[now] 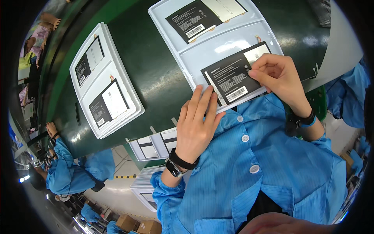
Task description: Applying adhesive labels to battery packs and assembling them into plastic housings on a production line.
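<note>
A flat battery pack (227,80), black with printing, a barcode label and a silver-white part, lies in the nearer compartment of a white plastic tray (180,64). A small coloured wire lead (258,39) sticks out at its far side. My left hand (196,121) rests at the pack's left edge and the tray rim, fingers stretched out flat. Over the pack's right part, my right hand (280,76) is closed, thumb and index finger pinched together; anything between them is too small to make out. A second battery pack (191,19) lies in the farther compartment.
To the left stands a stack of white trays (107,72), the top one holding two battery packs. Tweezers (77,114) lie beyond it on the green table (144,50). More trays (145,185) are stacked below the near edge. A co-worker in blue (66,167) is at the left.
</note>
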The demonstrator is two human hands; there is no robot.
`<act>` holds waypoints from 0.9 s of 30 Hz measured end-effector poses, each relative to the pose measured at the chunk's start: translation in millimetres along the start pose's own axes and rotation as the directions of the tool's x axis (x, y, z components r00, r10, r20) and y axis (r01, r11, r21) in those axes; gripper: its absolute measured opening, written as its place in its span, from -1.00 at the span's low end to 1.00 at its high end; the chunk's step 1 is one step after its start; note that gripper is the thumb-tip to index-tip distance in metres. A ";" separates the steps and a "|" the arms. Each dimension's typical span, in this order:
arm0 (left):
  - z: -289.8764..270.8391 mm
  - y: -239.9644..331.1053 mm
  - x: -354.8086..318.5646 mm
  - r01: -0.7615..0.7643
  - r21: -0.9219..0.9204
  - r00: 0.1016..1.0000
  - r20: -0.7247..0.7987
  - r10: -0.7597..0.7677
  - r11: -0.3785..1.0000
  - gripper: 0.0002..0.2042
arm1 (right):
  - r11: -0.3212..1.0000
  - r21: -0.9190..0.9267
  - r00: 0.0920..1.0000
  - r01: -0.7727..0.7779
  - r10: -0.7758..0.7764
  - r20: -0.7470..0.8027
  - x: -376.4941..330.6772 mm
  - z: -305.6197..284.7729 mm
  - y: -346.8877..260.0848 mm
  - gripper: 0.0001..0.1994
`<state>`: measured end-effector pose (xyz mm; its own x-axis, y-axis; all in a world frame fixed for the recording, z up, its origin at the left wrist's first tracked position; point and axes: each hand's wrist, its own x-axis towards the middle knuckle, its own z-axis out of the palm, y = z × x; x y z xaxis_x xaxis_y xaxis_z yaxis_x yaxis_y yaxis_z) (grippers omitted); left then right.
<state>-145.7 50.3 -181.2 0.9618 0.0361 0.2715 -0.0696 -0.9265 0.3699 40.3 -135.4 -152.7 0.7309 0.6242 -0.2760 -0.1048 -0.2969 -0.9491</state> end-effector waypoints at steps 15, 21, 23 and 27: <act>15.7 -12.6 -13.3 0.011 -0.115 0.996 -0.090 -0.021 0.993 -0.46 | 0.993 -0.061 0.992 -0.101 0.095 -0.083 -5.6 18.6 4.4 -0.90; 18.2 -14.8 -13.0 -0.002 -0.126 0.995 -0.100 -0.011 0.992 -0.46 | 0.993 -0.031 0.993 -0.113 0.112 -0.047 -3.3 14.2 3.6 -0.89; 18.5 -14.9 -12.5 -0.002 -0.131 0.995 -0.097 -0.010 0.991 -0.46 | 0.992 -0.038 0.991 -0.122 0.120 -0.056 -3.3 15.5 3.7 -0.89; 16.9 -14.7 -12.7 0.001 -0.129 0.996 -0.091 -0.012 0.992 -0.46 | 0.989 -0.071 0.989 -0.130 0.124 -0.083 -4.5 18.5 3.6 -0.89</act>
<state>-152.4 57.1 -205.1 0.9344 0.0816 0.3467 -0.1027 -0.8704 0.4815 24.2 -126.0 -157.7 0.7655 0.5209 -0.3778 -0.1503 -0.4261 -0.8921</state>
